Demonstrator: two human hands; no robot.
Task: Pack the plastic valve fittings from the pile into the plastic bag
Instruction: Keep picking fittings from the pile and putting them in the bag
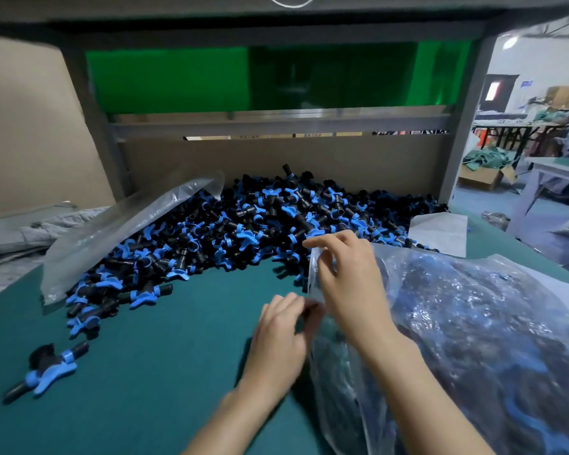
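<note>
A big pile of black valve fittings with blue handles (243,231) covers the back of the green table (151,356). At the right lies a clear plastic bag (473,339) filled with fittings. My right hand (345,277) pinches the bag's open edge and holds it up. My left hand (283,333) is at the bag's mouth just below, its fingers curled around something dark that I cannot make out. One loose fitting (46,369) lies alone at the near left.
A stack of empty clear bags (122,231) leans on the pile's left side. Cardboard walls (276,162) close off the back and left. A white sheet (440,231) lies at the right, beyond the bag. A person sits at another table at the far right.
</note>
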